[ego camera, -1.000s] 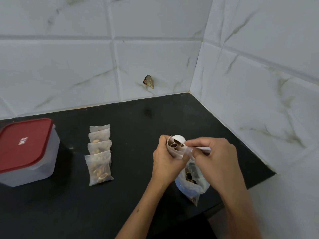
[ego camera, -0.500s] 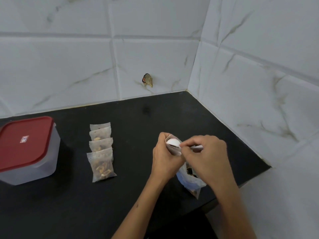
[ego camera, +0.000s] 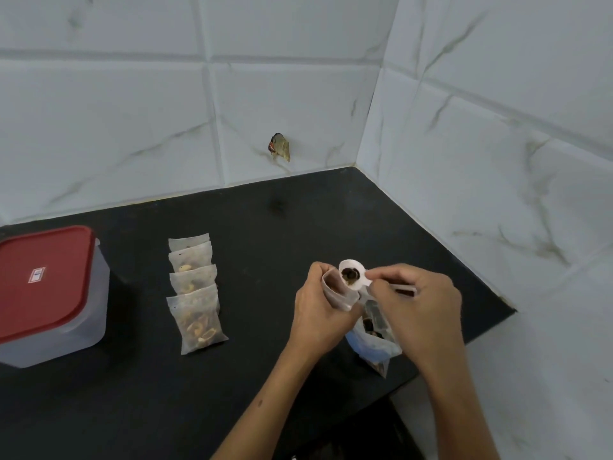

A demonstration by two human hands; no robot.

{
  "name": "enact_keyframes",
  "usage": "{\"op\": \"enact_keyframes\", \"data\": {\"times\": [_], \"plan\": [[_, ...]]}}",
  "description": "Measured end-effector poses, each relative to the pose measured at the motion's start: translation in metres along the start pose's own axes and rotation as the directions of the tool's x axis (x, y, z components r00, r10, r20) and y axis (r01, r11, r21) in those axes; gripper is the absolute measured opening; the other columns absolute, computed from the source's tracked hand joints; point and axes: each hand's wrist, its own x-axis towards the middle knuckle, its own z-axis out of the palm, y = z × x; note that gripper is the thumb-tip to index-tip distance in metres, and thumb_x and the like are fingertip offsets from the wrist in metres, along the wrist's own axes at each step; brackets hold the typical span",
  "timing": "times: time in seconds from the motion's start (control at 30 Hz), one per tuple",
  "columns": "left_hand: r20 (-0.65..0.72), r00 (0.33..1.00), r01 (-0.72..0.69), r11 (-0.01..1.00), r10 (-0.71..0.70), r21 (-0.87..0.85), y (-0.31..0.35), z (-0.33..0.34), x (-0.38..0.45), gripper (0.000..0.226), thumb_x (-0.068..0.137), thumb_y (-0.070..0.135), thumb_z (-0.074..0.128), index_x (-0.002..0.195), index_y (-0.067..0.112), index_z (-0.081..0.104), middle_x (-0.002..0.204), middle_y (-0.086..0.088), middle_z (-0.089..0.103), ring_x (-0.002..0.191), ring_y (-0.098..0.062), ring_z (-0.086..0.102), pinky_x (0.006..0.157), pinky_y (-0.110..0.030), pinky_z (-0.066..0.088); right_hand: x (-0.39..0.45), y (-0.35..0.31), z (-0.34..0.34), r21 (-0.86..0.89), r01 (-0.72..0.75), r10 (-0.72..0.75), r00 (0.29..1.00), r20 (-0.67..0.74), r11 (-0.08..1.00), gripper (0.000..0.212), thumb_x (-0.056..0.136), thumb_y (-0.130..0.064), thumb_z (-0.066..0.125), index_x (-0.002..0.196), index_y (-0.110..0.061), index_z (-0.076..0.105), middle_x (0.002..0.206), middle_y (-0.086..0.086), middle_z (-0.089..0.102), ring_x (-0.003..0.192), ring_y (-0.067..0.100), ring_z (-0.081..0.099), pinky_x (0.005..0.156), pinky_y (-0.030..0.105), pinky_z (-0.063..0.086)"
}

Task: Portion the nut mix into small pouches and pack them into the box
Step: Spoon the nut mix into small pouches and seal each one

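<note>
**Scoop of nut mix at pouch mouth, lower-centre of frame**

L hand (ego camera: pixel 318 310) grips a small pouch (ego camera: pixel 338 292), fingers curled round it, mouth held open and facing up. R hand (ego camera: pixel 419 310) pinches the handle of a white spoon (ego camera: pixel 353 277); bowl carries dark nut mix and sits right at the pouch mouth, touching or just above the rim – can't tell which.

Bulk bag of nut mix (ego camera: pixel 374 340) stands under/behind the R hand, lower-centre-right, near the front edge of the black counter (ego camera: pixel 265 376); top open, dark contents visible, partly hidden by the hand.

Filled pouches (ego camera: pixel 195 293): 4 in an overlapping row, centre-left of frame, running from near to far, nearest one on top and fullest. Well apart from both hands.

Box (ego camera: pixel 49 293) w/ red lid, far left of frame, translucent body, lid on. Contents not visible.

White marbled tile walls (ego camera: pixel 132 111) meet at a corner upper-centre-right; small brownish thing (ego camera: pixel 280 151) stuck on the back wall, can't ID.
</note>
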Motion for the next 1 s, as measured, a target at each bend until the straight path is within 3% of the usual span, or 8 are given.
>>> {"op": "enact_keyframes", "data": {"times": [0.1,0.2,0.27,0.33,0.5,0.67,0.87,1.0], "plan": [[0.020,1.000,0.018,1.000,-0.018,0.006,0.001,0.005,0.001,0.039,0.071,0.017,0.078,0.095,0.023,0.048,0.090,0.008,0.060,0.079,0.003,0.059,0.062,-0.011,0.048,0.004,0.016,-0.005,0.271,-0.235,0.236,0.971,0.028,0.933,0.016,0.083,-0.003,0.064,0.085,-0.014,0.076,0.084,0.004,0.071,0.076,0.013,0.062,0.072,0.031,0.054],[-0.035,0.998,0.054,0.997,-0.052,0.050,0.001,0.010,0.005,0.038,0.072,0.017,0.076,0.096,0.023,0.048,0.091,0.009,0.059,0.082,-0.002,0.059,0.065,-0.015,0.051,0.006,0.039,-0.009,0.456,-0.383,0.420,0.907,0.020,0.804,0.019,0.084,-0.002,0.062,0.082,-0.015,0.074,0.083,0.009,0.068,0.071,0.016,0.056,0.064,0.030,0.050],[-0.075,0.992,0.108,0.991,-0.102,0.081,-0.003,0.015,0.009,0.037,0.072,0.018,0.076,0.098,0.022,0.049,0.092,0.008,0.059,0.083,-0.004,0.060,0.068,-0.022,0.055,0.008,0.058,-0.012,0.446,-0.450,0.484,0.874,0.043,0.774,0.017,0.085,-0.002,0.061,0.085,-0.014,0.073,0.083,0.009,0.067,0.071,0.016,0.056,0.066,0.029,0.050],[-0.098,0.980,0.184,0.977,-0.174,0.108,-0.006,0.020,0.012,0.041,0.070,0.023,0.078,0.099,0.022,0.048,0.094,0.007,0.059,0.085,-0.006,0.060,0.072,-0.029,0.057,0.013,0.074,-0.010,0.311,-0.486,0.490,0.869,0.072,0.816,0.018,0.086,-0.003,0.061,0.087,-0.017,0.072,0.086,0.004,0.067,0.076,0.014,0.060,0.069,0.028,0.051],[-0.185,0.943,0.310,0.932,-0.277,0.185,-0.009,0.035,0.032,0.044,0.070,0.028,0.078,0.100,0.023,0.047,0.092,0.008,0.055,0.084,-0.007,0.056,0.073,-0.031,0.055,0.032,0.097,0.008,-0.150,-0.259,0.285,0.938,0.196,0.954,0.022,0.089,-0.009,0.059,0.102,-0.022,0.070,0.097,-0.007,0.065,0.081,0.001,0.057,0.060,0.006,0.038],[-0.226,0.945,0.286,0.935,-0.238,0.210,-0.008,0.048,0.047,0.028,0.072,0.020,0.070,0.094,0.021,0.053,0.086,0.007,0.058,0.080,-0.008,0.058,0.072,-0.033,0.056,0.050,0.107,0.022,-0.316,-0.052,0.132,0.962,0.240,0.947,0.025,0.092,-0.012,0.053,0.108,-0.021,0.070,0.101,-0.002,0.069,0.082,0.006,0.059,0.070,0.013,0.045],[-0.259,0.965,0.080,0.990,-0.048,0.113,-0.001,0.035,0.051,0.027,0.072,0.012,0.077,0.082,0.023,0.054,0.080,0.009,0.064,0.077,-0.006,0.063,0.063,-0.024,0.054,0.069,0.116,0.019,-0.327,0.029,0.044,0.976,0.213,0.944,0.023,0.088,-0.020,0.060,0.102,-0.036,0.070,0.106,-0.002,0.062,0.089,0.008,0.059,0.074,0.016,0.047],[-0.294,0.933,0.187,0.978,-0.206,-0.091,-0.014,0.031,0.060,0.025,0.074,0.004,0.075,0.085,0.015,0.056,0.086,-0.005,0.068,0.075,-0.014,0.068,0.066,-0.033,0.059,0.078,0.114,0.019,-0.168,-0.014,0.070,0.939,0.336,0.986,0.026,0.087,-0.005,0.059,0.096,-0.024,0.074,0.103,-0.007,0.069,0.085,-0.001,0.059,0.071,0.004,0.044]]}}
